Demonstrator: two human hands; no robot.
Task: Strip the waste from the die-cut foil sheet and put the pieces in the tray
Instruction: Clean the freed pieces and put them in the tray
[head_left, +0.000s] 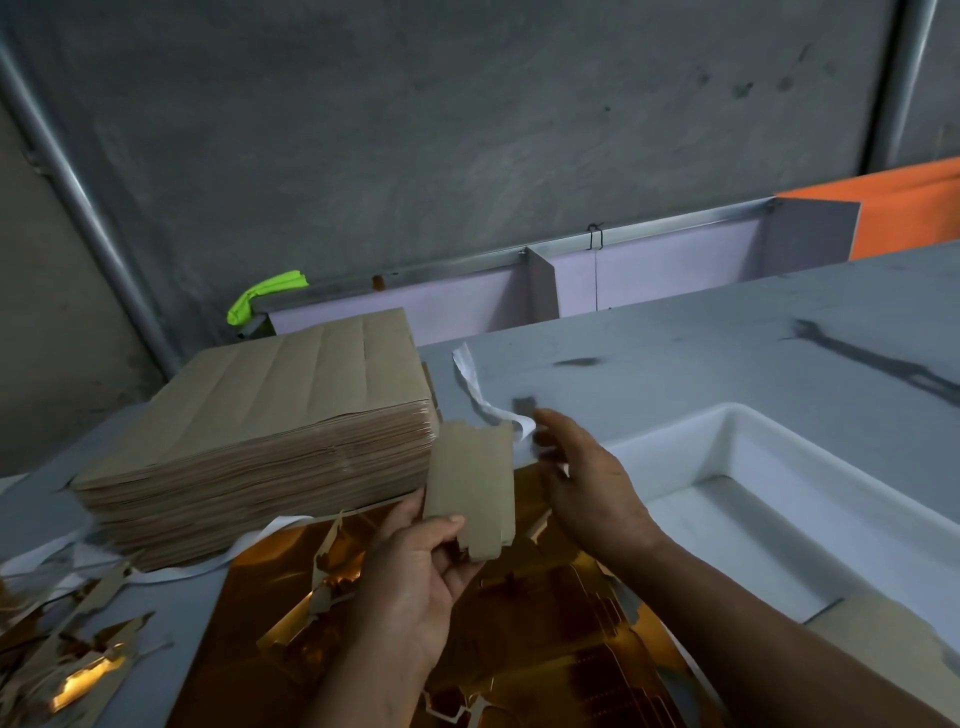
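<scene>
My left hand (415, 577) pinches a die-cut piece (470, 483) by its lower edge, brown back side toward me, held upright above the gold foil sheet (545, 623). That sheet lies flat on the table below both hands, with torn cut-outs in it. My right hand (587, 483) hovers just right of the piece with fingers spread and nothing in it. The white tray (779, 499) sits to the right; a brown piece (883, 639) lies at its near corner.
A tall stack of brown-backed sheets (260, 441) stands to the left. Gold waste strips (67, 644) litter the near left of the grey table (727, 338). White paper bands (483, 400) lie beside the stack. A concrete wall rises behind.
</scene>
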